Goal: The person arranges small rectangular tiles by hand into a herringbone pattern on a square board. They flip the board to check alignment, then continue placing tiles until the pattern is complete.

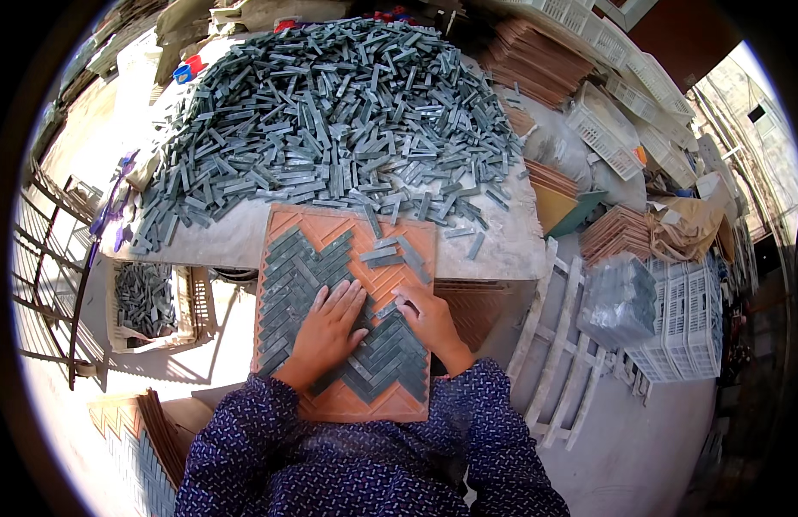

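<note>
An orange tray (347, 410) with zigzag ridges leans at the near edge of the table, in front of my body. Narrow grey-green strip tiles (287, 302) fill much of it in a herringbone pattern. Bare orange slots show at its upper right. My left hand (332, 323) lies flat on the laid tiles, fingers stretched out. Beside it, my right hand (429, 317) is closed in a pinch at the edge of the bare slots, on a strip tile mostly hidden by the fingers. Several loose tiles (383, 257) rest on the tray's upper right part.
A big heap of strip tiles (330, 121) covers the table (511, 241) beyond the tray. A crate of tiles (149, 302) stands on the floor at left, above a stack of filled trays (140, 448). White crates (675, 327), a pallet (554, 345) and stacked trays (537, 60) occupy the right.
</note>
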`<state>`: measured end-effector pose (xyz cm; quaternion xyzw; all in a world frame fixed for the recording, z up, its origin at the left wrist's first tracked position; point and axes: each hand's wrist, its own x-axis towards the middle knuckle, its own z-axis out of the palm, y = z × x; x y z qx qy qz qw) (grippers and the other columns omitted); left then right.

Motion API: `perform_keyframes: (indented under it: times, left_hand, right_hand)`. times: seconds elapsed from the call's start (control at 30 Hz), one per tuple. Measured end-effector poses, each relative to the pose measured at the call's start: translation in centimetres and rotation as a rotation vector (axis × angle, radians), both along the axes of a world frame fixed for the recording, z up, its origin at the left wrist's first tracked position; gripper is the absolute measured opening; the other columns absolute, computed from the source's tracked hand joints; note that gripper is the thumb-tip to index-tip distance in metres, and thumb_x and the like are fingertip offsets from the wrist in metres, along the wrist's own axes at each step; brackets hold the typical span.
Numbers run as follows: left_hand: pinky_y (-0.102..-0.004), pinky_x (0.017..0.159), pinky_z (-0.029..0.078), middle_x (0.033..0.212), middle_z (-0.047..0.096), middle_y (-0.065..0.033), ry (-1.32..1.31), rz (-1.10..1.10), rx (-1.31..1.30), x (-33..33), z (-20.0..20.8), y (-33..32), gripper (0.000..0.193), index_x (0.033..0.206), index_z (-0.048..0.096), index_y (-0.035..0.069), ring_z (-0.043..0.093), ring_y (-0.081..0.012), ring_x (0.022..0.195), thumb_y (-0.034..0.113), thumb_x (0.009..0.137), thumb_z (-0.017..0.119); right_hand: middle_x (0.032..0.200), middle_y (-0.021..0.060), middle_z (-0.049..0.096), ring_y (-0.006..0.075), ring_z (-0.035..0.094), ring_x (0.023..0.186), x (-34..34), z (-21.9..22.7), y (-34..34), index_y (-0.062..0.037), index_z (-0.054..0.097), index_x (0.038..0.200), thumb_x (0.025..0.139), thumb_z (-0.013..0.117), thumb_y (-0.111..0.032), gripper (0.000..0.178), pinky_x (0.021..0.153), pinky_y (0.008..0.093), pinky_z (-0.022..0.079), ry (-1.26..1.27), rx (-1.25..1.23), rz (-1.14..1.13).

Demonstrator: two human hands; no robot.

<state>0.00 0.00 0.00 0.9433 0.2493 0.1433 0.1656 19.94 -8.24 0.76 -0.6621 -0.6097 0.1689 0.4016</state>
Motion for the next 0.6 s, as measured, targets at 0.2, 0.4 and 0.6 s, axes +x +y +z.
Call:
perform_keyframes:
  times: [0.2, 0.4, 0.6]
  left_hand:
    - [-0.0439, 0.111, 0.020, 0.144, 0.035, -0.0107, -0.002, -0.002, 0.035, -0.1, 0.2, -0.2, 0.065, 0.138, 0.036, 0.004, 0.030, -0.0256, 0.135, 0.031, 0.083, 0.059]
    - [-0.0443, 0.111, 0.020, 0.144, 0.036, -0.0110, 0.015, -0.008, 0.042, 0.1, 1.2, -0.5, 0.064, 0.137, 0.036, 0.004, 0.030, -0.0256, 0.135, 0.031, 0.084, 0.059]
    - [-0.0447, 0.111, 0.020, 0.143, 0.036, -0.0114, 0.008, -0.007, 0.073, 0.2, 1.7, -0.9, 0.064, 0.137, 0.036, 0.003, 0.030, -0.0256, 0.135, 0.031, 0.084, 0.059]
  right_hand:
    - [0.092, 0.0133, 0.063, 0.0309, 0.061, 0.082, 0.3, 1.9, 0.6, -0.0029, 0.061, 0.102, 0.076, 0.063, 0.001, 0.026, 0.074, 0.0354, 0.050, 0.005, -0.011, 0.215]
    - [0.094, 0.0093, 0.059, 0.0272, 0.057, 0.092, 1.0, 2.4, 0.5, -0.0053, 0.065, 0.090, 0.072, 0.064, 0.000, 0.018, 0.079, 0.0345, 0.046, -0.173, 0.075, 0.215]
    - [0.091, 0.0085, 0.058, 0.0273, 0.056, 0.092, 1.2, 3.0, 0.5, -0.0072, 0.065, 0.088, 0.072, 0.065, -0.001, 0.017, 0.079, 0.0349, 0.045, -0.208, -0.029, 0.271]
